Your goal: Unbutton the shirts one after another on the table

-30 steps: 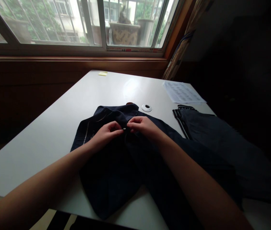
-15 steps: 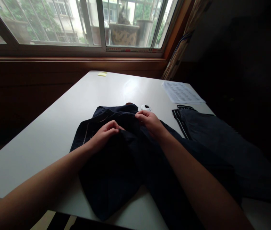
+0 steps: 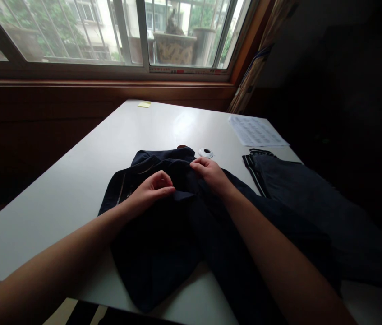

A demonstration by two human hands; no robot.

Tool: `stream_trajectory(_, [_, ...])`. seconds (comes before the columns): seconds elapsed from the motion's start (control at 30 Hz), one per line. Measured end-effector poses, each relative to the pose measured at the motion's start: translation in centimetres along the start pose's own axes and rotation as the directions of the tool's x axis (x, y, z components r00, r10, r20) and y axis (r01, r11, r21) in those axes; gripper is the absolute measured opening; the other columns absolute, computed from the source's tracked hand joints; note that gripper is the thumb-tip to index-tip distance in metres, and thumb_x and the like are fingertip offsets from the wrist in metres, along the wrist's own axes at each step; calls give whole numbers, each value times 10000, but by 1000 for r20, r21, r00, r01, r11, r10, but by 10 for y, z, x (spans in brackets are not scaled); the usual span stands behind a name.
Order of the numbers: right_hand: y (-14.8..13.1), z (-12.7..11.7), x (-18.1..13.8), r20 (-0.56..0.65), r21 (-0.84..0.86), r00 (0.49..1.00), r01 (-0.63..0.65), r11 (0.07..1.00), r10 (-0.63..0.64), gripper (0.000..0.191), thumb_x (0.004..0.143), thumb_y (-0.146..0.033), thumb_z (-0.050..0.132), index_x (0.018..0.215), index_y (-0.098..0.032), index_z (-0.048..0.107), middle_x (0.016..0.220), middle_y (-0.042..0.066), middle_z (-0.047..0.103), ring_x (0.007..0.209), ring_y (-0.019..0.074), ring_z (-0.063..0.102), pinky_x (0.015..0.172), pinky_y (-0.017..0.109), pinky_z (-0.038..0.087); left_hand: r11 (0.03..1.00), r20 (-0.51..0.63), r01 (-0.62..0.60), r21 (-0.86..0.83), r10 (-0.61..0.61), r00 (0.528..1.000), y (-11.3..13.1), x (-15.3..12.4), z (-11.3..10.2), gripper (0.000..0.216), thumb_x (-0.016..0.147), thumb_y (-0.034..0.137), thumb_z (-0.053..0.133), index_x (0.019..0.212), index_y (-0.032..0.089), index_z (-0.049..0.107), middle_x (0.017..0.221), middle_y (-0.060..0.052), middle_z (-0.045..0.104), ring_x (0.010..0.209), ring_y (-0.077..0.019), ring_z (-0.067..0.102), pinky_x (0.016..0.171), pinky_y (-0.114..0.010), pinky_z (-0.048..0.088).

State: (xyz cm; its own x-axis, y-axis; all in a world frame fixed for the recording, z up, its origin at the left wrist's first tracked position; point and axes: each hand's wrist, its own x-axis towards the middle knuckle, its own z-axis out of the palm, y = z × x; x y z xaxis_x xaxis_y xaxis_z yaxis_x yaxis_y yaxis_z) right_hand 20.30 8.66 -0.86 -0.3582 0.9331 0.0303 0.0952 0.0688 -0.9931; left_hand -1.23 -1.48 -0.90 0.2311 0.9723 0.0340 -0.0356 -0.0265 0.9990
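A dark navy garment [image 3: 157,253] lies bunched on the white table [image 3: 85,167], one part of it hanging over the near edge. My right hand [image 3: 211,174] pinches the garment's upper edge between thumb and fingertips. To its left, my left hand [image 3: 155,187] is over the cloth, with the thumb stretched out and the fingers curled, a small gap between them. Its thumb tip is beside a raised fold of the cloth; no cloth shows between the fingertips. A pale line runs along the garment's left part. Deep shadow hides most of its folds.
Just beyond the garment lie a white ring-shaped roll [image 3: 206,153] and a partly hidden brown round thing [image 3: 181,146]. A second dark garment with striped edges [image 3: 299,194] covers the table's right side. Printed sheets [image 3: 256,131] and a yellow note [image 3: 144,104] lie farther back, below the window.
The thumb and fingers of my left hand have parted, and the cloth they pinched has slipped down from them. My right hand keeps its grip in nearly the same place.
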Motion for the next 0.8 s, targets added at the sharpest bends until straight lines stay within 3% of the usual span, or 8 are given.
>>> stream_trajectory(0.37, [-8, -4, -5, 117, -308, 992, -3, 952, 41, 247, 833, -416, 675, 917, -192, 611, 832, 12, 664, 611, 127, 614, 595, 264, 476, 1000, 56, -8, 24, 7, 998, 2, -2, -1, 278, 809, 383, 756, 968, 193, 629, 900, 1, 600, 838, -150, 558, 758, -251, 430])
stream_trajectory(0.5, [-23, -8, -20, 181, -409, 981, 15, 912, 65, 292, 826, -477, 703, 891, -207, 612, 754, 2, 668, 590, 133, 604, 550, 248, 436, 998, 88, -42, 55, 37, 995, 3, -3, -1, 259, 829, 392, 735, 942, 184, 631, 880, -4, 596, 827, -153, 549, 757, -258, 429])
stream_trajectory(0.67, [-32, -8, -54, 291, -598, 952, 101, 795, 98, 266, 794, -466, 731, 783, -205, 684, 709, 5, 675, 652, 159, 596, 571, 256, 379, 993, 202, -48, 105, 27, 979, 9, -6, -2, 246, 855, 393, 709, 971, 183, 655, 920, -20, 622, 864, -167, 564, 785, -269, 442])
stream_trajectory(0.8, [-20, -4, -77, 258, -610, 966, 135, 781, 35, 234, 843, -411, 662, 776, -192, 712, 702, -3, 659, 664, 153, 579, 597, 261, 356, 979, 330, -39, 200, -29, 944, 17, -10, -3, 247, 887, 397, 669, 1008, 182, 675, 973, -43, 644, 917, -189, 582, 824, -287, 458])
